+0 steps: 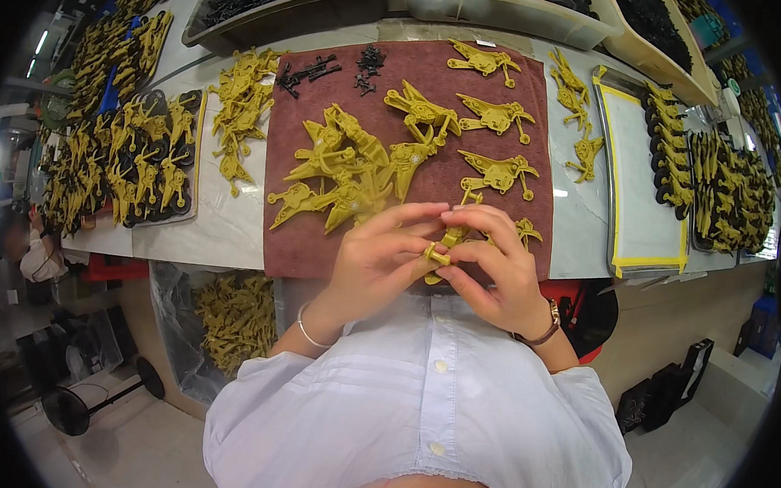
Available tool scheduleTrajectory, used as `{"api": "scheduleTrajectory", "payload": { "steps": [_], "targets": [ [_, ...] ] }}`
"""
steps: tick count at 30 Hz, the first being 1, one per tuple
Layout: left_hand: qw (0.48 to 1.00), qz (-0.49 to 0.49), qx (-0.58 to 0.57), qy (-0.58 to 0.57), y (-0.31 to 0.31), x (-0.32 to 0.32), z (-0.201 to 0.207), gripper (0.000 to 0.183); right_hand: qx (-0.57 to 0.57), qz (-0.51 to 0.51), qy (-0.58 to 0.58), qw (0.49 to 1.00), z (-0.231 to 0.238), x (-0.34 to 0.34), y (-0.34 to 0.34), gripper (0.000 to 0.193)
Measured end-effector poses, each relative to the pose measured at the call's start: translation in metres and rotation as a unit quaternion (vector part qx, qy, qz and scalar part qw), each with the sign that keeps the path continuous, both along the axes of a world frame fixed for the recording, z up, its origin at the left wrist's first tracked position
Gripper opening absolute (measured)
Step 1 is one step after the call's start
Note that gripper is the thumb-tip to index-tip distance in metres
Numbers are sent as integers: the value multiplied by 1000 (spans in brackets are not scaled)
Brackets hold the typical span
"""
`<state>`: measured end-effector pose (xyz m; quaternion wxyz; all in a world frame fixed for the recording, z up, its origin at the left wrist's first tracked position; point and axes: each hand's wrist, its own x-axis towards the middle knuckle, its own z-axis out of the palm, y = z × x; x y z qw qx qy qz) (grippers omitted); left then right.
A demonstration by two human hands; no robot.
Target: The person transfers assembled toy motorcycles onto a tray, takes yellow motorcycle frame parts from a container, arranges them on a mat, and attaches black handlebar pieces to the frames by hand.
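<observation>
One yellow part at least (452, 238), pinched by the fingertips of the left hand (375, 258) and right hand (505, 275), sits over the maroon cloth's (422, 64) near edge; light, opposed pressure should keep its pegged end steady. Heaped yellow pieces (346, 158) occupy the cloth's middle-left; black pieces (314, 72), its far-left corner.

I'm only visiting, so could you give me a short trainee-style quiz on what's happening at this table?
1. True or false: the left hand and the right hand are both on the yellow part.
2. What colour is the cloth? A) blue B) maroon C) white
3. Fill in: the small parts at the cloth's far left corner are coloured ____.

Key: 1 true; 2 B; 3 black.
</observation>
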<state>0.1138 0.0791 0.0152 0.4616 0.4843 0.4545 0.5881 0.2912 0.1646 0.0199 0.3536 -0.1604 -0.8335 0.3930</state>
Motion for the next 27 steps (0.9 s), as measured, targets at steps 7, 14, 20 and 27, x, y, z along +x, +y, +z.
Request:
{"api": "scheduleTrajectory", "payload": {
  "steps": [7, 14, 20, 27],
  "targets": [
    [973, 51, 66, 215, -7, -9, 9, 12, -21, -65, -18, 998, 0, 24, 11, 14],
    [938, 92, 122, 312, -26, -41, 7, 17, 148, -338, -136, 919, -5, 89, 72, 9],
    [871, 231, 203, 383, -35, -46, 2, 26, 193, -338, -229, 892, -53, 99, 111, 15],
    [828, 136, 224, 496, -35, -36, -10, 24, 195, -335, -231, 892, -57, 69, 125, 22]
  ]
}}
